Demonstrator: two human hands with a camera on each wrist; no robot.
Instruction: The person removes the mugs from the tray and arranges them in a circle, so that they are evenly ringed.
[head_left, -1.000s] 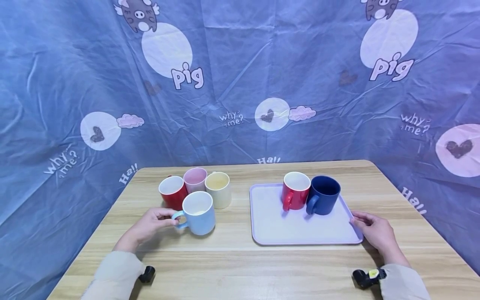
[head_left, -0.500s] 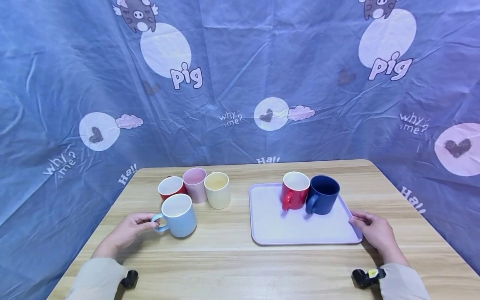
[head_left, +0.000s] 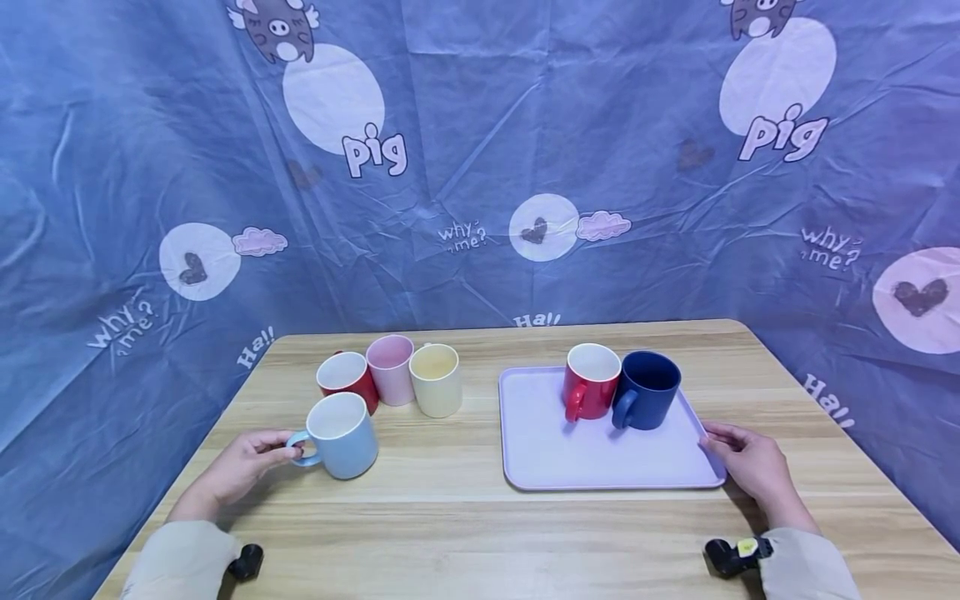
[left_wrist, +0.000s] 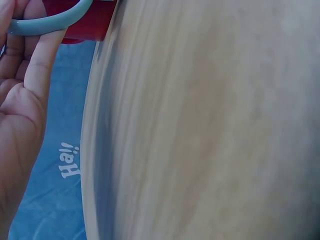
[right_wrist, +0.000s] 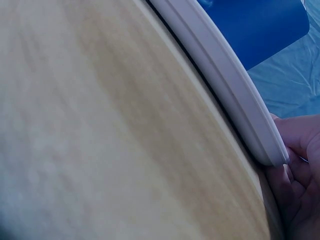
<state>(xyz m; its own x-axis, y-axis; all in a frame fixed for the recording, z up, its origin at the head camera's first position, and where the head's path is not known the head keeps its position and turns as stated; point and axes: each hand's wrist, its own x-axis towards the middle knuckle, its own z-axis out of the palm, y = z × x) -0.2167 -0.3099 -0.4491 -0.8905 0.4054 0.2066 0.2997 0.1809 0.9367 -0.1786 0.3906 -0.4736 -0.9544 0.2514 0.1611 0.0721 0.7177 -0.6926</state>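
Observation:
My left hand pinches the handle of a light blue mug, which is upright at the left of the table. In the left wrist view the blue handle lies between thumb and fingers. Whether the mug's base touches the table is hard to tell. Just behind it are a red mug, a pink mug and a cream mug. My right hand grips the right rim of a lilac tray, thumb on top and fingers beneath in the right wrist view.
On the tray, a second red mug and a navy mug stand side by side near the back, handles facing me. A wooden table lies under everything. Blue printed cloth hangs behind and at both sides.
My left hand has moved left and slightly toward me with the light blue mug, from in front of the pink mug to in front of the red one. The right hand and tray stay put.

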